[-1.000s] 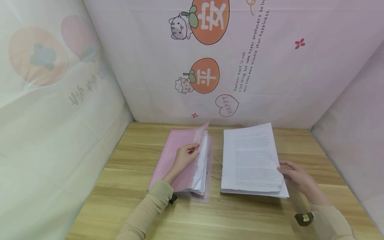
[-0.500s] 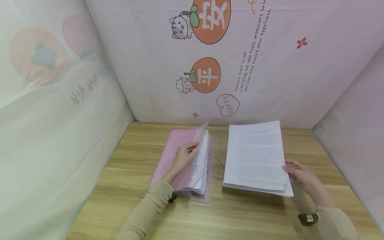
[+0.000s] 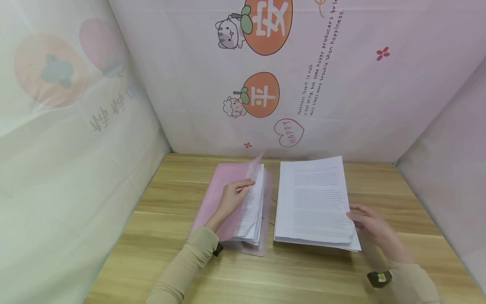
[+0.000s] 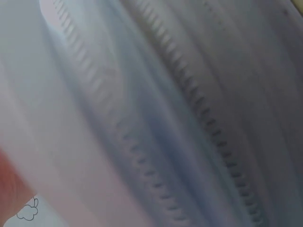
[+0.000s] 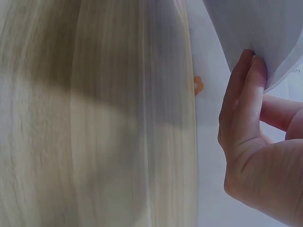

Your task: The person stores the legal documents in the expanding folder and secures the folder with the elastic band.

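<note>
The person's left hand [image 3: 232, 199], its grip clamped on the free edge of the pink folder [image 3: 217, 190], holds the cover raised at a slant over the white sheets [image 3: 251, 217] inside, while the folder lies on the left part of the wooden bench [image 3: 303, 276]. Just to the right of the folder, the right hand [image 3: 373, 226] pinches a stack of printed paper [image 3: 313, 200] by its right edge, thumb on top and fingers underneath, tilted with that side clear of the bench; a printed cloth [image 3: 341, 126] hangs behind.
</note>
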Motion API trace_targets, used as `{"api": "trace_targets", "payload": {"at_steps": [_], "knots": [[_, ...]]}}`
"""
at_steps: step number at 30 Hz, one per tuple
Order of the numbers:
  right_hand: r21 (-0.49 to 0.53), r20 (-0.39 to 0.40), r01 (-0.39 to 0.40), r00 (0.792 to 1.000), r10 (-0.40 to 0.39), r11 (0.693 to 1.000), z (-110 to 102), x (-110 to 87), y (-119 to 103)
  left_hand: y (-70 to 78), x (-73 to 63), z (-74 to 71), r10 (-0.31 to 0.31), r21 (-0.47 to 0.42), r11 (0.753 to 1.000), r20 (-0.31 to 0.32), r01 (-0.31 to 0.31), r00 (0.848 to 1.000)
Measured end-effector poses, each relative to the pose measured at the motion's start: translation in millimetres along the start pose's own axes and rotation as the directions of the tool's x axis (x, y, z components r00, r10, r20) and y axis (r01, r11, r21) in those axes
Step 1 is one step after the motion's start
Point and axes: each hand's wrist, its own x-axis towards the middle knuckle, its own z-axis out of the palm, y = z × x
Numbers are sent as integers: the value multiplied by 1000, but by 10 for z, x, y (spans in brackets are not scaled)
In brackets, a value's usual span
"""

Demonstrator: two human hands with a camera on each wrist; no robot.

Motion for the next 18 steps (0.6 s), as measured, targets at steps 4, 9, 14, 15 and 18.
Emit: {"api": "trace_targets", "payload": {"at_steps": [4, 9, 14, 15, 18], "knots": [[11, 5, 2, 1000, -2, 1000, 39, 23, 19, 3, 2, 10, 6, 0, 1000, 10, -6, 1000], [26, 0, -2, 1000, 2, 1000, 71, 36, 26, 11, -3, 28, -2, 11, 1000, 19, 2, 1000], [30, 0, -3, 1000, 3, 1000, 90, 41, 27, 14, -21, 52, -17, 23, 1000, 54, 16, 998], [30, 4, -3, 1000, 3, 1000, 92, 42, 31, 15, -23, 54, -16, 27, 1000, 62, 15, 998], [25, 6, -6, 1000, 6, 1000, 102, 47, 45, 34, -23, 48, -1, 54, 999, 73, -3, 997]]}}
